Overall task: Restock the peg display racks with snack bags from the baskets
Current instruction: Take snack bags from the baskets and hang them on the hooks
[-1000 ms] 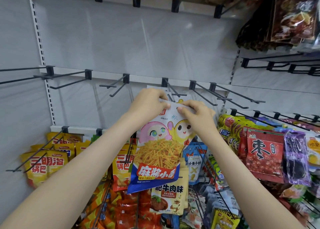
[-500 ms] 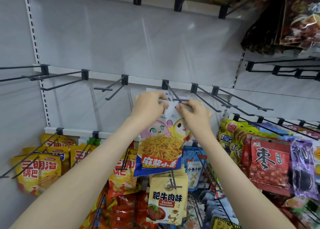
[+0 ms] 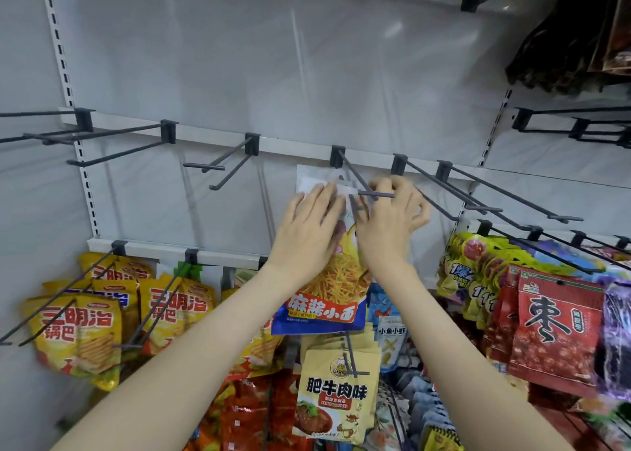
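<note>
Your left hand (image 3: 307,235) presses flat-fingered on the glossy blue-and-white noodle snack bag (image 3: 324,300). Your right hand (image 3: 392,225) pinches its top edge at the tip of the thin dark wire peg (image 3: 353,174), below the white rail (image 3: 290,148); smooth grey panel (image 3: 273,75) behind.

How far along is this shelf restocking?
Lower pegs already hold yellow snack bags and red date bags. In hand: the left hand and right hand work a noodle-snack bag onto a middle-row peg. Left to fill: the bare pegs beside it.
</note>
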The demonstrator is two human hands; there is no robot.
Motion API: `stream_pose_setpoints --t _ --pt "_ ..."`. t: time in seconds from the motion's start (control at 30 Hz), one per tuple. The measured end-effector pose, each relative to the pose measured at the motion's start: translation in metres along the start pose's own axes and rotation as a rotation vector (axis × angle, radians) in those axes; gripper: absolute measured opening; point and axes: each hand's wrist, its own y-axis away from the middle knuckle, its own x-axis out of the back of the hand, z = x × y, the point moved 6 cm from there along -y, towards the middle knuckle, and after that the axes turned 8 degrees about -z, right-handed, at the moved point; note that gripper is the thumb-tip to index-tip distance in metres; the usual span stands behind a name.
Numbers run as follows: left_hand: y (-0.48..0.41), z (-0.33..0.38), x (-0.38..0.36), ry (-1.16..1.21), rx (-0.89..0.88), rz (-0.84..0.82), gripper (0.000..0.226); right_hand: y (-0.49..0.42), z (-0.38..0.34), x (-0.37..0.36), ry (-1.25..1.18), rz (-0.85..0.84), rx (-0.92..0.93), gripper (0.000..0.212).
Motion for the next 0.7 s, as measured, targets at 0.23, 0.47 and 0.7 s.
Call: stream_pose_setpoints --t 0.23,0.47,0.7 --pt "-0.002 -0.015 -0.041 -0.054 -0.002 -0.15 0.068 0.042 0.009 -0.042 0.419 -0.241 0.159 0.046" --pt "-0.008 -0.019 -0.062 -0.005 0.044 -0.151 0.065 0.035 0.013 -0.067 0.475 -0.421 0.128 0.062" --pt "0.0 -0.025 -0.073 0.004 0.045 -0.16 0.071 0.047 0.012 -0.08 0.412 -0.578 0.028 0.068"
